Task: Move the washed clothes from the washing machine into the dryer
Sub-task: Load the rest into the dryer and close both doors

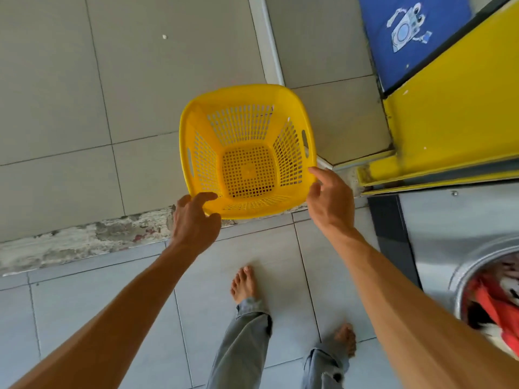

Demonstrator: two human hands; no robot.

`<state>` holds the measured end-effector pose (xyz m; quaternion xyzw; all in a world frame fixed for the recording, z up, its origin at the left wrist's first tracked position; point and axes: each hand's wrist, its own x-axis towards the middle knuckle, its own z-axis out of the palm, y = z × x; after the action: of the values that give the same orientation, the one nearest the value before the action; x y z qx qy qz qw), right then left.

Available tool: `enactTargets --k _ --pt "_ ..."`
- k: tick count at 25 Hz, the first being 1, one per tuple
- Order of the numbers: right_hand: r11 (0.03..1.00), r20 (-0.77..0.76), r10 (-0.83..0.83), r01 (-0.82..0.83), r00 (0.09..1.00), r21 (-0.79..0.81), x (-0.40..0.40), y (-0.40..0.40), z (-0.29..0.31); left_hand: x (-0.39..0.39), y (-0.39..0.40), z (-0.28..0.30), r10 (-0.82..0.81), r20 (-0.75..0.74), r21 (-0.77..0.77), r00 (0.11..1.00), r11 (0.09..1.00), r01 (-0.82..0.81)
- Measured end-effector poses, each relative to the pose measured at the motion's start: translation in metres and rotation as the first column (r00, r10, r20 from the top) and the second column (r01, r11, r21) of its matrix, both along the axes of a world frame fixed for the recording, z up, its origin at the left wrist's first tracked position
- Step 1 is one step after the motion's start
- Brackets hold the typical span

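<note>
An empty yellow plastic laundry basket (247,153) with slotted walls sits in the middle of the view, over the grey tiled floor. My left hand (193,220) is at its near left corner, index finger over the rim and thumb under it, pinching the rim. My right hand (331,200) is at the near right corner, with its index fingertip and thumb touching the rim's outer edge, fingers loose. At the lower right, the steel washing machine (449,228) shows its round opening, with red and white clothes (494,301) inside. No dryer is identifiable in view.
A worn concrete step edge (84,240) crosses the floor just below the basket. A yellow panel (449,102) and a blue sign (415,32) stand at the upper right. My bare feet (243,282) are on the lower tiles.
</note>
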<state>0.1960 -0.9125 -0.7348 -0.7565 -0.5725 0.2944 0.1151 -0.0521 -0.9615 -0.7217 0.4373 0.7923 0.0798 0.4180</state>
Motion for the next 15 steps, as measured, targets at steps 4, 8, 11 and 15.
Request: enactTargets --k 4,8,11,15 --pt "0.996 -0.028 -0.089 0.089 0.996 0.010 -0.004 -0.045 0.052 0.023 -0.020 0.061 -0.075 0.007 0.014 0.997 0.997 0.075" --pt "0.977 -0.042 -0.164 0.156 0.986 -0.146 -0.006 -0.097 0.073 0.068 -0.026 0.084 -0.249 0.057 0.004 0.967 0.969 0.249" --pt "0.951 -0.079 -0.279 0.264 0.957 -0.162 0.000 -0.133 0.092 0.115 -0.044 0.100 -0.478 0.098 -0.025 0.873 0.876 0.482" --pt "0.878 -0.090 -0.470 0.454 0.878 -0.150 0.033 -0.199 0.134 0.169 -0.069 0.131 -0.711 0.125 -0.013 0.693 0.697 0.717"
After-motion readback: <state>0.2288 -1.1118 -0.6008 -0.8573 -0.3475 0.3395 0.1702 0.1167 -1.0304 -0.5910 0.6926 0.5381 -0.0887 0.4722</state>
